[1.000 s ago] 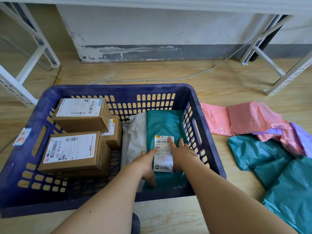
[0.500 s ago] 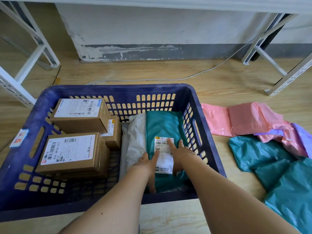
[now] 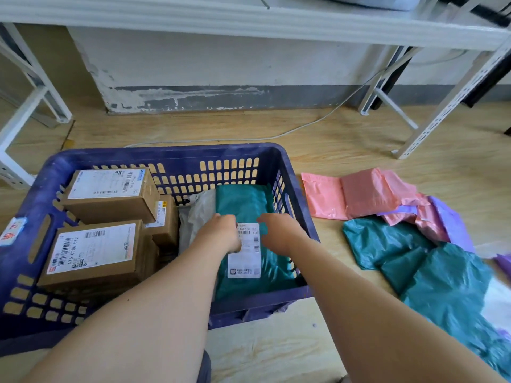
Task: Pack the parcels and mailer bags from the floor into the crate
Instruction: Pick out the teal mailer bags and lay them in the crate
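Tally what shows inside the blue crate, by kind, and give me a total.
Cardboard boxes: 3 (far box, near box, small box)
Mailer bags: 2 (teal mailer bag, grey mailer bag)
Total: 5 showing; anything underneath is hidden.

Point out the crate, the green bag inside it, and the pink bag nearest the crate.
crate [image 3: 166, 155]: head view, on its far rim.
green bag [image 3: 243, 201]: head view, on its bare far end.
pink bag [image 3: 322, 196]: head view, on its flat middle.
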`<act>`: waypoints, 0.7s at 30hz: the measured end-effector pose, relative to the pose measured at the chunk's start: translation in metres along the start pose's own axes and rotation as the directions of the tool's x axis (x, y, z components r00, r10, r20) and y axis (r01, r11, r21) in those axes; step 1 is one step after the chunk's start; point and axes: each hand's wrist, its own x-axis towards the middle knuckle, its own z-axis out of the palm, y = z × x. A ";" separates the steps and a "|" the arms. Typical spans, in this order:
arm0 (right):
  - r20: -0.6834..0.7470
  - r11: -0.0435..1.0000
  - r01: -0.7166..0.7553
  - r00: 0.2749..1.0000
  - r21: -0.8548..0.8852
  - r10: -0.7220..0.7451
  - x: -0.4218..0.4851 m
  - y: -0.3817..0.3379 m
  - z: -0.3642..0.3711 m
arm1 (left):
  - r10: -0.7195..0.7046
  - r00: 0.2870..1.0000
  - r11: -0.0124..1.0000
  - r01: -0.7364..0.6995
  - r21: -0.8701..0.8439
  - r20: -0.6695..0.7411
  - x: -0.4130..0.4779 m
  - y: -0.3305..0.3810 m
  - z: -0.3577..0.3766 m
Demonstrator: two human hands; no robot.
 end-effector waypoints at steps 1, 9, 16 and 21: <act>-0.037 0.999 0.006 0.999 0.051 -0.005 -0.003 -0.002 -0.007 | 0.008 0.999 0.999 -0.010 -0.031 -0.050 0.001 0.004 -0.006; -0.384 0.979 0.058 0.923 0.197 0.023 -0.062 0.026 -0.072 | 0.127 0.951 0.942 -0.205 -0.265 -0.283 -0.019 0.073 -0.037; -0.520 0.938 -0.089 0.813 0.336 0.263 -0.119 0.101 -0.108 | 0.321 0.896 0.821 -0.426 -0.381 -0.308 -0.048 0.151 -0.031; -0.505 0.878 -0.175 0.760 0.446 0.408 -0.153 0.154 -0.108 | 0.419 0.861 0.722 -0.508 -0.470 -0.287 -0.065 0.202 -0.008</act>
